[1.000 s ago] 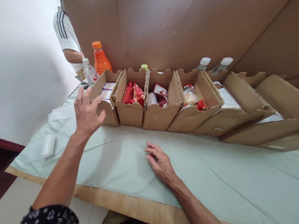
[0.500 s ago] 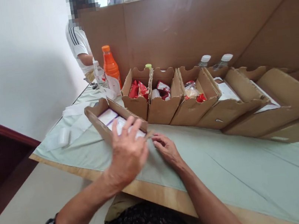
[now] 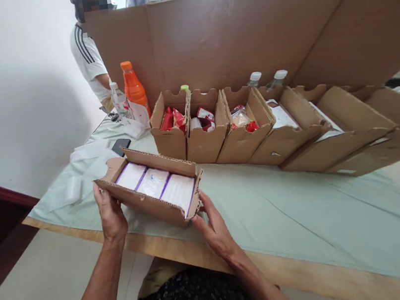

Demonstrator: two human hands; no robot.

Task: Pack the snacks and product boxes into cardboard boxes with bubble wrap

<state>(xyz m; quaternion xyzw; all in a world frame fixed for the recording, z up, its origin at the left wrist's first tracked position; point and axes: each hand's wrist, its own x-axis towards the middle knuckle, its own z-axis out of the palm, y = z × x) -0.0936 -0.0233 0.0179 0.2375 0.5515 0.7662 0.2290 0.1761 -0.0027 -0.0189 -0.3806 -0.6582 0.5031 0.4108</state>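
Between my two hands is an open cardboard box, long and narrow, tilted a little toward me over the near part of the table. Three white packs with purple edges lie in a row inside it; they look like tissue packs. My left hand grips the box's left end, thumb in front and some fingers hidden beneath. At the right end my right hand holds the corner between thumb and fingers. Behind it stands a row of similar cardboard boxes, the nearest holding red packets.
A large cardboard panel rises behind the boxes. An orange bottle, a clear bottle and a black phone are at the back left, near clear plastic wrap. Beyond the panel sits a person in a white shirt.
My left hand has moved from over the packs to the box's left end. My right hand now grips the right corner. The box has turned, showing all three packs; the view has shifted slightly.
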